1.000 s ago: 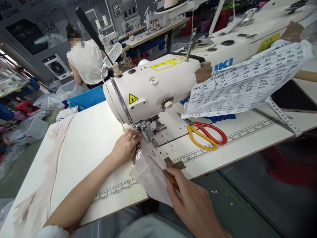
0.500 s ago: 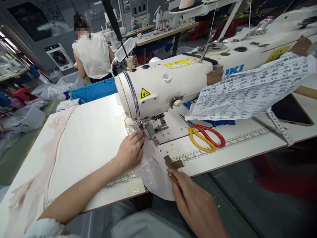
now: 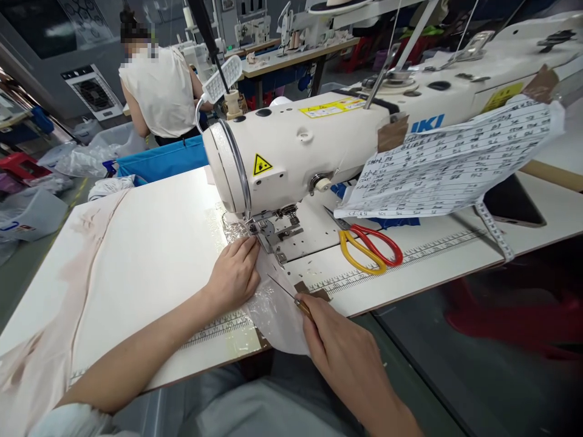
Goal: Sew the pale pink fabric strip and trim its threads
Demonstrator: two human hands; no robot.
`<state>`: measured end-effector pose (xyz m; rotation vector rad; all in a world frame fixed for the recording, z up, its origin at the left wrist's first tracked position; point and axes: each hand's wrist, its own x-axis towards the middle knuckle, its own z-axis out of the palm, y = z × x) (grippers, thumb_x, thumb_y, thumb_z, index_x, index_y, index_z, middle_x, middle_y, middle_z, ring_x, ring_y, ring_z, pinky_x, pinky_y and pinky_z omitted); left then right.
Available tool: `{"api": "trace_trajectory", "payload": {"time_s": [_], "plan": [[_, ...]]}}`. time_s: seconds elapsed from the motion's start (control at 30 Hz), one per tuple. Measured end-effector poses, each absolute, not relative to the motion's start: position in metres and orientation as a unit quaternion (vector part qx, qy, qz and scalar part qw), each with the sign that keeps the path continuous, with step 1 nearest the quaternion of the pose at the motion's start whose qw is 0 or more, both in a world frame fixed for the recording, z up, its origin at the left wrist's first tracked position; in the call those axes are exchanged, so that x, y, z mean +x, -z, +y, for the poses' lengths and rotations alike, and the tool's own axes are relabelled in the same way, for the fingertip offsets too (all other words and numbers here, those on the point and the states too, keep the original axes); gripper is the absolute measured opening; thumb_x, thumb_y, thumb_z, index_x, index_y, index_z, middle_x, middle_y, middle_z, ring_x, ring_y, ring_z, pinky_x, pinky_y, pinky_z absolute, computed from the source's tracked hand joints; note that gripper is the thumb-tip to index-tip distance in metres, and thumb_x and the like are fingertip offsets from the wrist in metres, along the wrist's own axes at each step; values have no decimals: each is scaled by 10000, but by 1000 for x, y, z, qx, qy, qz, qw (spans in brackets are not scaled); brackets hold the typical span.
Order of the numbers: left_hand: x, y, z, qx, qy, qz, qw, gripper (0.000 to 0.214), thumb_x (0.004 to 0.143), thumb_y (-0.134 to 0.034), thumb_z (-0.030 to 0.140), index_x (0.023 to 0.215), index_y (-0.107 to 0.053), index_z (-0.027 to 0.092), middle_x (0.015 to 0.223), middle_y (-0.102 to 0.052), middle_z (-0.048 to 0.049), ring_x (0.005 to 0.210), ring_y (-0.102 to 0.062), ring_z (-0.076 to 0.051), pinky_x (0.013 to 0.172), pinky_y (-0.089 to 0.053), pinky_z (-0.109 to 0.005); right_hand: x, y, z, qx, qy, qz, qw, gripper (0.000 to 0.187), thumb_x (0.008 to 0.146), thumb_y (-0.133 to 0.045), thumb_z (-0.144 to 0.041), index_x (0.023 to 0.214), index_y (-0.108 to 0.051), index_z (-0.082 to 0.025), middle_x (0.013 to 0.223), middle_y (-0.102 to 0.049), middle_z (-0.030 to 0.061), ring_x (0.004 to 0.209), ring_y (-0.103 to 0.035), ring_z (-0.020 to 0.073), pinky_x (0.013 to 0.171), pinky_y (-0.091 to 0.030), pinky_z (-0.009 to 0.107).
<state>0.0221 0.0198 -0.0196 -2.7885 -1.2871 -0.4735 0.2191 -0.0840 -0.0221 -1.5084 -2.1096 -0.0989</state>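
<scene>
My left hand lies at the front of the sewing machine, its fingertips close to the presser foot. Its fingers are bunched together on a sheer pale pink fabric, which hangs over the table edge. My right hand is closed round the wooden handle of an awl. The awl's thin metal tip points up and left, over the fabric. Whether the tip touches the cloth I cannot tell. Shiny clear film or sequins show beside the needle area.
Scissors with red and yellow handles lie right of the needle plate. A handwritten sheet is taped to the machine, a phone behind it. More pink fabric lies at left. A person stands beyond the blue cloth.
The view has shifted slightly, so everything sits a little further left. Both hands keep nearly the same place against the machine, and the awl stays in my right hand.
</scene>
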Motion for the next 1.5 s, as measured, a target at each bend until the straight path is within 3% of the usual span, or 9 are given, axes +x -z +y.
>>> {"api": "trace_trajectory", "payload": {"time_s": [1.17,1.37,1.5], "plan": [[27,13,8,-906,119,-402,56,472,912,-417,228,1319,-500,3,1367,-521,-199,1298,-436,-316,1097,-342,-464,203,18,-57,-546,45,-799,246,274,959,-331,-125,1045,-589,-155,837,-727,34,628,-682,153,496,-422,238],[26,7,14,-891,100,-439,57,442,887,-456,233,1285,-532,56,1200,-557,-197,1119,-503,-338,919,-445,-483,196,19,-47,-546,62,-799,245,275,952,-327,-124,1029,-589,-158,821,-729,28,631,-686,157,512,-416,243],[25,7,19,-890,100,-442,50,435,893,-458,229,1286,-519,55,1213,-542,-191,1119,-493,-315,928,-441,-462,192,19,-40,-543,75,-796,256,269,943,-332,-124,986,-596,-152,796,-730,31,612,-680,156,500,-405,244]]}}
